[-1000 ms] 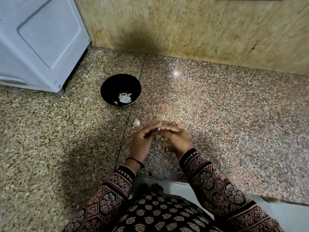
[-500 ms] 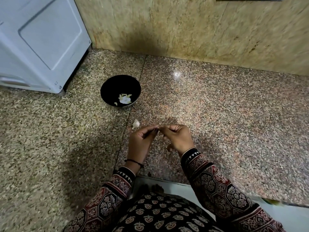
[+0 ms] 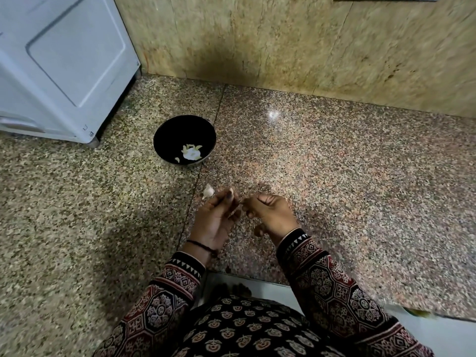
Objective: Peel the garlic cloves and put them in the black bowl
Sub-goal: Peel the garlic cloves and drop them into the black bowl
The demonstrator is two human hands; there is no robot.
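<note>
Granite counter: hands (image 3: 221, 217) have drawn slightly apart.

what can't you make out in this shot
- Clove between left hand and right hand, head view: fingers hide it, peel state unclear.
- Bowl contents, head view: pale bits too small to count.
- White piece on floor: too small to tell skin from clove.

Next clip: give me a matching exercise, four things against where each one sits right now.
Things:
1. bowl
2. loose clove
3. white appliance
4. bracelet

Places:
A. on the left wrist
B. on the floor just beyond the left hand
C. far left, by the wall
D. on the floor, holding pale garlic pieces

Pairs: 1-D, 2-B, 3-C, 4-A
</note>
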